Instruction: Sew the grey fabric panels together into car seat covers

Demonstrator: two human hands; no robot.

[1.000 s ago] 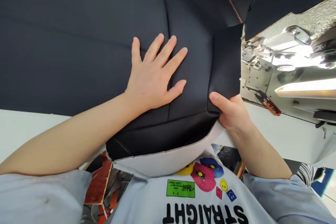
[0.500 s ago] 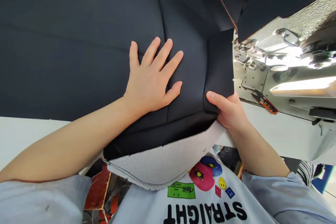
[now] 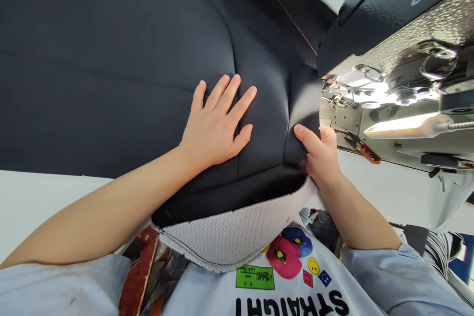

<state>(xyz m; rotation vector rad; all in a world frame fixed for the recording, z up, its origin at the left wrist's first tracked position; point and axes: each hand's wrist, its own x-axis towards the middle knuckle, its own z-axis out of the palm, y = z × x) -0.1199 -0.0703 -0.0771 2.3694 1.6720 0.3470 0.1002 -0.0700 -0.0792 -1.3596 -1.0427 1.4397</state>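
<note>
A large black leather-like seat cover (image 3: 148, 59) with seams and a line of orange stitching spreads across the white table. Its near edge folds over, showing a grey fabric backing (image 3: 229, 232). My left hand (image 3: 218, 118) lies flat on the cover with fingers spread, near a seam and a perforated patch. My right hand (image 3: 321, 150) grips the cover's right edge, thumb on top and the other fingers mostly hidden beneath. Beyond that hand, the cover's edge reaches the sewing machine (image 3: 388, 19), close by the needle area.
Thread snips with an orange handle (image 3: 365, 150) lie beside the machine bed. A lit lamp bar (image 3: 403, 126) runs along the machine. The white table (image 3: 48, 207) shows at the left. Below its edge sits a reddish-brown board (image 3: 138, 271).
The cover has shifted toward me, so its far edge and more orange stitching now show. My left hand has moved slightly nearer with it. The right hand still grips the edge, which bends more.
</note>
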